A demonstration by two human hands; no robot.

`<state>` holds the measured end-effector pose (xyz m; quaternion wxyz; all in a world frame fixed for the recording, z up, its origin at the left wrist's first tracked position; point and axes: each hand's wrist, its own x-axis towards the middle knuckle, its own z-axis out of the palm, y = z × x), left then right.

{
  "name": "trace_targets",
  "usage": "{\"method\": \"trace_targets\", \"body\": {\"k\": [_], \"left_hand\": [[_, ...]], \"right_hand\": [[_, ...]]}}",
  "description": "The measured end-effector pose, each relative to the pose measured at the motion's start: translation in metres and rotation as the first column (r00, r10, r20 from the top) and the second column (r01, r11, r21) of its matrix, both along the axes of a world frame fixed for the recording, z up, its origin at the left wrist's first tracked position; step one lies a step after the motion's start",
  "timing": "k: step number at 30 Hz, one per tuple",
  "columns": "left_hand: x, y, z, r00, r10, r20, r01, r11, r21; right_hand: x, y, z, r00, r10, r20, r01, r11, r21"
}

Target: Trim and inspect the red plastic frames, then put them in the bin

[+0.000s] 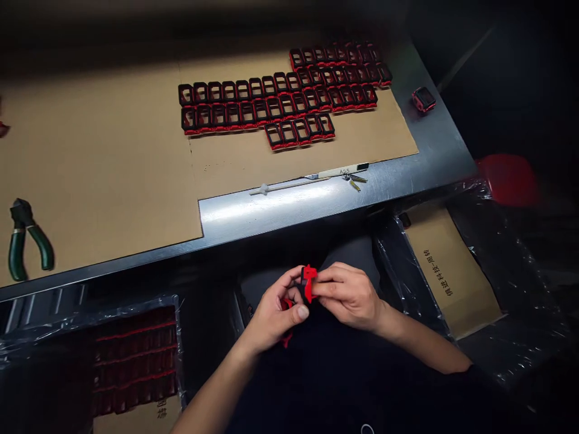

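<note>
Below the table edge, over my lap, my left hand (274,316) and my right hand (348,295) both pinch a small red-and-black plastic frame (308,283). Part of it is hidden by my fingers. A further red piece (286,325) shows under my left hand, and I cannot tell whether it belongs to the same frame. Far beyond my hands, several matching frames (275,99) lie in neat rows on a brown cardboard sheet (113,169).
Green-handled pliers (27,241) lie on the cardboard at left. A white-handled tool (316,178) and keys (355,181) sit at the sheet's front edge. One frame (424,99) rests on the steel table (271,211). Plastic-wrapped boxes (136,355) (447,271) flank my lap.
</note>
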<state>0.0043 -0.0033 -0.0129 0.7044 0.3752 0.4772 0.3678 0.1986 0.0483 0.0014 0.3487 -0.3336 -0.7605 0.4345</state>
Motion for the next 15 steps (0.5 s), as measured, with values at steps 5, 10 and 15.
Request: {"method": "trace_targets", "body": {"k": [5,10,15], "left_hand": [[0.003,0.002,0.001,0.993,0.103,0.061,-0.106,0.993,0.05],[-0.003,-0.003,-0.001,0.963,0.205,-0.175,-0.16,0.958,0.239],[-0.001,-0.009,0.006,0.862,0.275,-0.425,-0.054,0.885,0.462]], "right_hand": [[-0.001,0.007,0.0,0.987,0.096,0.127,-0.126,0.959,0.253],[0.029,0.083,0.009,0.937,-0.321,0.141,0.279,0.926,0.256],[0.053,0.161,-0.011,0.575,-0.66,0.484,0.549,0.75,0.37]]}}
